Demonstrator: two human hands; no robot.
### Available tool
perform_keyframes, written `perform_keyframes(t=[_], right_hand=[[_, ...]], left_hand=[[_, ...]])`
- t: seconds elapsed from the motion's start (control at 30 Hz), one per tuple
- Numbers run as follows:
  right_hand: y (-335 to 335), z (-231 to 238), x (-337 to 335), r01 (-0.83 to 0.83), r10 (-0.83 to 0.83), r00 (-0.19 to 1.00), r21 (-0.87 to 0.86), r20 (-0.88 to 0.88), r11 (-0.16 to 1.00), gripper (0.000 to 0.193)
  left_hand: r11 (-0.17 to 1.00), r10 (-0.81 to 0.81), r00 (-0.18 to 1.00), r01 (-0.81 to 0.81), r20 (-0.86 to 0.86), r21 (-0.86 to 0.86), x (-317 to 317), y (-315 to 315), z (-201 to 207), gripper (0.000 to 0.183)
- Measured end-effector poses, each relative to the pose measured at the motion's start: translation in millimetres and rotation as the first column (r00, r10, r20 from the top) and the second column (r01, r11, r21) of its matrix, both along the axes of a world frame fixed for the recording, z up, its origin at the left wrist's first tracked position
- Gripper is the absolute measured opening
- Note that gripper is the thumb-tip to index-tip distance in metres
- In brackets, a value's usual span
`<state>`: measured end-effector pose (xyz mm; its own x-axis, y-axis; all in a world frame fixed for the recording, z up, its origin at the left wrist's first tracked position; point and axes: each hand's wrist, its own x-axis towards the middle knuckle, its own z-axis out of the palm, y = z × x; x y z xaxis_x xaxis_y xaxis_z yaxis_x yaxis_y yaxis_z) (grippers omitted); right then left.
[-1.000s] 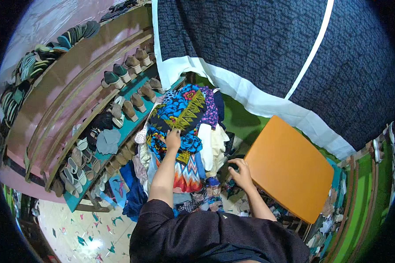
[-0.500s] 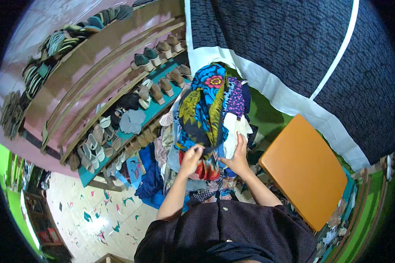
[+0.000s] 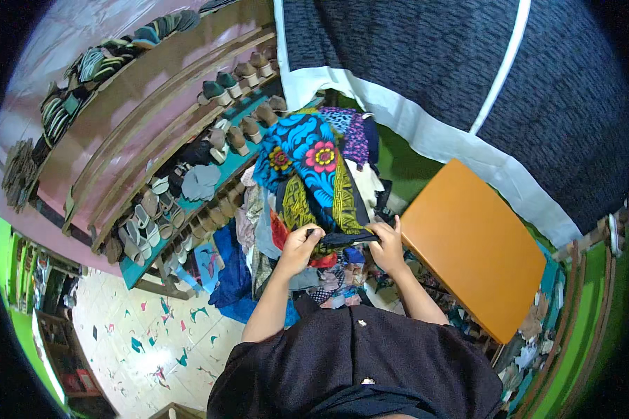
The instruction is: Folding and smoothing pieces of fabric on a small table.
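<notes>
A patterned cloth, bright blue with red-centred flowers and yellow-and-black borders, hangs spread out in front of me. Its near edge, a dark band, is stretched between my two hands. My left hand pinches the band at one end, thumb on top. At the other end, my right hand grips the band with its index finger pointing up. Below and around the cloth lies a heap of mixed fabrics, including red, grey, dotted and purple leopard-print pieces. The cloth's far end rests over that heap.
On the left stands a slanted-looking rack with shoes on teal shelves. An orange board-like top sits close by my right arm. Beyond the heap hangs a dark cloth with white edging. Coloured scraps litter the tiled floor.
The patterned cloth has been opened out, showing more blue flowers. My right hand, spread before, now grips the dark edge, and that edge is pulled straight between both hands.
</notes>
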<state>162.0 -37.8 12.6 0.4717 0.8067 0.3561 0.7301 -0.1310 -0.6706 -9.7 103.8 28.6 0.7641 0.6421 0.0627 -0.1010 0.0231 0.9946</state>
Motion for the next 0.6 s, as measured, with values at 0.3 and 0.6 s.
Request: perform_keyframes(t=[0.3,0.6], right_hand=[[-174.4,24.2,-24.2,0.248,-0.241,0.966,0.065,-0.096,0.967,0.021],[-342.1,35.6,-86.5,0.640,-0.622,0.766,0.106,-0.162,0.761,0.025]], left_hand=[[0.931,-0.181,0.983,0.169,0.006,0.323,22.4,-106.1,12.1,0.026],[0.780,-0.500,0.863,0.487,-0.077,0.393,28.3,-236.6,13.0,0.024]])
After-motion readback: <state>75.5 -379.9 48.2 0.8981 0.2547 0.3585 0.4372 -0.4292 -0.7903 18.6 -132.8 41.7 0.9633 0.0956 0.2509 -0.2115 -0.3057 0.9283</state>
